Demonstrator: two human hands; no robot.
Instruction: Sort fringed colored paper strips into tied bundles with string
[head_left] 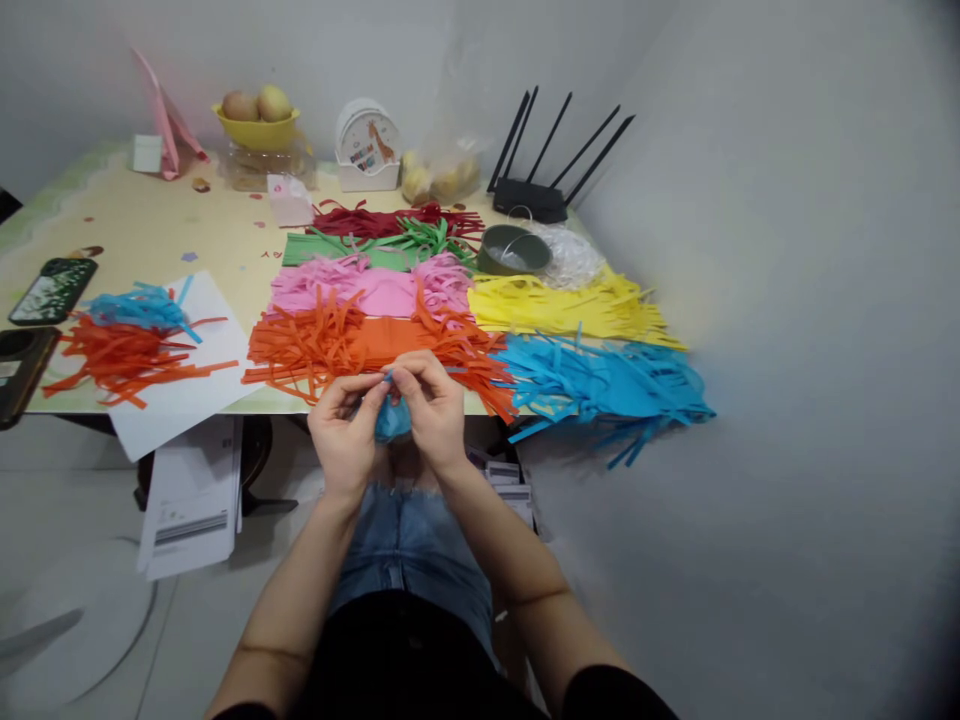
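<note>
A small piece of blue paper [393,420] is pinched between my left hand [346,428] and my right hand [433,408], close to the table's front edge. Fingertips of both hands meet at its top, and they partly hide it. Just beyond my hands lies fringed orange paper [382,340], cut into strips at both ends. Fringed blue paper [615,380] is to the right, hanging over the edge. Behind these are fringed pink paper [386,292], yellow paper [562,305], green paper [337,250] and dark red paper [375,222].
Loose orange strips [124,355] and blue strips [142,305] lie on a white sheet [217,310] at left, near two phones [54,292]. A dark green bowl [491,255] and a black router [531,200] stand at back right. A yellow bowl [259,133] holds fruit. A wall [787,350] borders the right.
</note>
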